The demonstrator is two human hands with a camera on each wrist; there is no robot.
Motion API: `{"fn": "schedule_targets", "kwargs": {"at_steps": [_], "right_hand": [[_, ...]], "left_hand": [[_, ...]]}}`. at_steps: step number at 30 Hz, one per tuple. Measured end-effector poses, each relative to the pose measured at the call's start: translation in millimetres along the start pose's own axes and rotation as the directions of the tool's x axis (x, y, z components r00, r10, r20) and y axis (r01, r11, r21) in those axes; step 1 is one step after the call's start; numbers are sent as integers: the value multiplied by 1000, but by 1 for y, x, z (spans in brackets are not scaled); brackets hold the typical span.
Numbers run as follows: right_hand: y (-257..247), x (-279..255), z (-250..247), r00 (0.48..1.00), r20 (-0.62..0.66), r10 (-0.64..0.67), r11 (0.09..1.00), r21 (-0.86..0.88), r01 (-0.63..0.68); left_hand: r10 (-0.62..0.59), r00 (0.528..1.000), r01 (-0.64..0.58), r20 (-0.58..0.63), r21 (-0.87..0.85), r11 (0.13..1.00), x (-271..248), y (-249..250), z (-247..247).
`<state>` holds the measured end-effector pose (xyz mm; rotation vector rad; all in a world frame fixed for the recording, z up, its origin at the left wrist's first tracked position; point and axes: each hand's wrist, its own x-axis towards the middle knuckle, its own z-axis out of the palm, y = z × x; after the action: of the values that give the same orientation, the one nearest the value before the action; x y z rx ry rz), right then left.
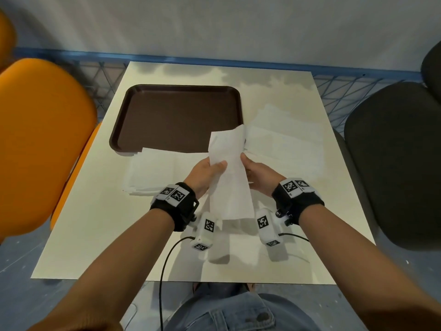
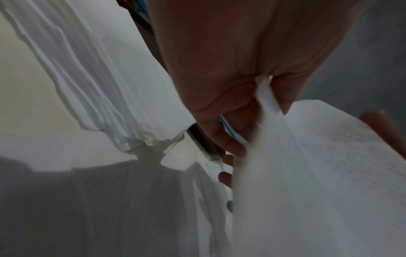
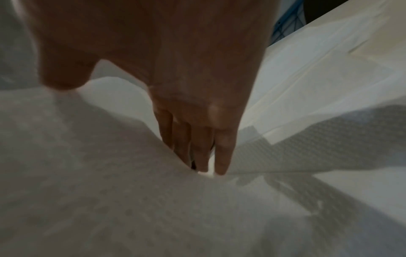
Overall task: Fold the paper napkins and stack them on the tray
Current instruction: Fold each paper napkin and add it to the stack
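Observation:
A long white paper napkin (image 1: 230, 177) hangs in the air above the table, folded lengthwise into a strip. My left hand (image 1: 210, 173) pinches its left edge with the thumb on top. My right hand (image 1: 256, 174) grips its right edge, thumb on top. In the left wrist view the napkin (image 2: 307, 173) runs out from between thumb and fingers. In the right wrist view my fingers (image 3: 197, 139) lie straight along the napkin (image 3: 110, 173). The brown tray (image 1: 176, 118) lies beyond the hands with nothing on it.
A stack of flat white napkins (image 1: 157, 175) lies left of my hands, just in front of the tray. More napkins (image 1: 286, 139) are spread to the right. An orange chair (image 1: 40, 139) stands left, a black chair (image 1: 393, 158) right.

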<state>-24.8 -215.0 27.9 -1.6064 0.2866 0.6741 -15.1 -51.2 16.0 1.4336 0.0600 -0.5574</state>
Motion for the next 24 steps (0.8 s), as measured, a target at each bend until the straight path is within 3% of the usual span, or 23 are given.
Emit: {"fn": "schedule_targets", "kwargs": {"at_steps": [3,5,8,11,13,16,18,19,21,24], "right_hand": [[0,-1,4,1000,25,-16,999,38,15],[-1,-2,5,999,14,-32,999,-34,32],[-3,-5,2,997,-70,-36,993,-119,28],[-9,-9,-4,989,-142,-46,962,-275,5],[-15,-15,-9,991,-125,-45,916,-402,-9],[-22,-21,-13,999,-43,-18,807,-590,-10],[-25,-23,-12,1000,-15,10,716,-698,-18],[-26,-24,-12,1000,-6,17,682,-731,-16],[-26,-27,-15,1000,5,6,674,-739,-1],[-18,-32,-33,996,-64,-58,731,-682,-1]], "left_hand": [[12,1000,-12,-2,-24,1000,0,-5,5],[36,999,-36,-18,-6,999,1,-9,4],[76,994,-68,-75,109,992,3,-11,3],[115,972,-76,-205,190,979,6,-5,0],[234,932,-129,-275,352,927,11,-1,-7],[378,920,-216,-104,669,711,15,15,-8],[358,931,-281,74,771,572,18,25,-1],[337,933,-306,128,776,552,20,28,2],[310,939,-321,152,714,622,23,28,5],[283,959,-236,14,592,771,23,22,8]]}}
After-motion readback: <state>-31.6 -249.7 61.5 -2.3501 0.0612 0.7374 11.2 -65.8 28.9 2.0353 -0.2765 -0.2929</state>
